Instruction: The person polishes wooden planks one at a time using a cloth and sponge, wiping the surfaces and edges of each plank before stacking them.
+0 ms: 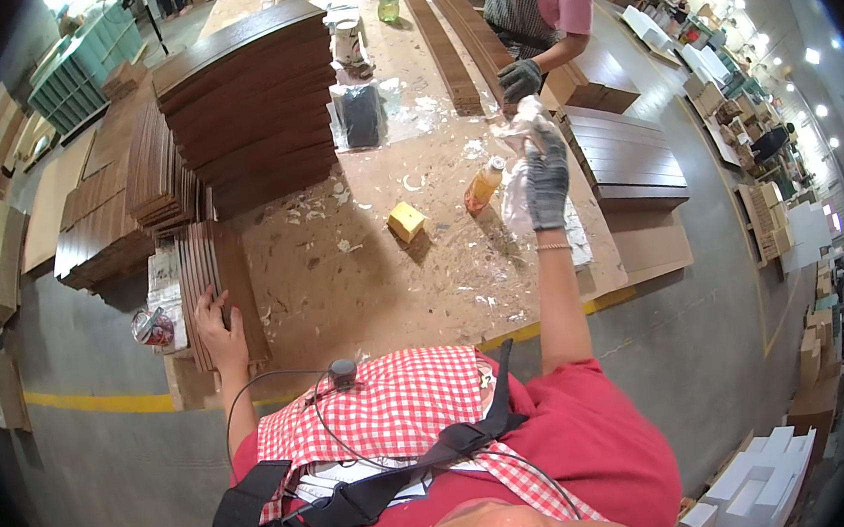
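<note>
raising a white rag [518,127] in the gloved right hand [546,184], bare left hand [219,331] flat on wood panels [215,282]

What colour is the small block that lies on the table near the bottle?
Yellow. The block shows best in the head view, left of the bottle.

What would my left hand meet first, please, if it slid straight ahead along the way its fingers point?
Probably nothing new at once: the left hand already rests on a low stack of dark wood strips; straight ahead lie more dark panels, though depth is unclear.
</note>
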The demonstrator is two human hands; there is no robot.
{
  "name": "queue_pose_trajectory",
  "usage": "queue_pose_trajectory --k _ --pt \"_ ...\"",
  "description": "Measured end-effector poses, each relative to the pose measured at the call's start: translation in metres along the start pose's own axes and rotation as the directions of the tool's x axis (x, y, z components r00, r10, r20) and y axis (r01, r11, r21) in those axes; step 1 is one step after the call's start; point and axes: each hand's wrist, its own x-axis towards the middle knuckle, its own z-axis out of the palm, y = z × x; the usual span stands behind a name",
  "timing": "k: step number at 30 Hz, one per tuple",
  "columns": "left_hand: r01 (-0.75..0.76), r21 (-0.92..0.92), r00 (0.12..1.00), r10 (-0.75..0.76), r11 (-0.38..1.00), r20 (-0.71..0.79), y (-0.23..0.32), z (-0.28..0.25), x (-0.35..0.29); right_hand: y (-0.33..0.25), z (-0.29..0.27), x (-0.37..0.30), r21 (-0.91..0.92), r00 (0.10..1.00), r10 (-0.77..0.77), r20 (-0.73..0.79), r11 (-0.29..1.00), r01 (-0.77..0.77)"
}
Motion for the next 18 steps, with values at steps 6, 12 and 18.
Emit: queue_pose_trajectory --k 6,12,18 --pt "-0.007 0.166 0.996 -0.007 0.986 0.084 0.012 0.003 0.006 0.099 0.061 -0.033 -0.607 0.969 0.06 0.239 0.789 0.1" --pt "0.024 0.326 0.993 -0.061 0.945 0.104 0.002 0.008 -0.008 0.057 0.054 -0.022 -0.738 0.926 0.222 0.307 0.669 0.084" --pt "0.003 0.468 0.98 -0.096 0.884 0.175 0.01 0.007 -0.006 0.084 0.05 -0.015 -0.694 0.934 0.022 0.358 0.675 0.25"
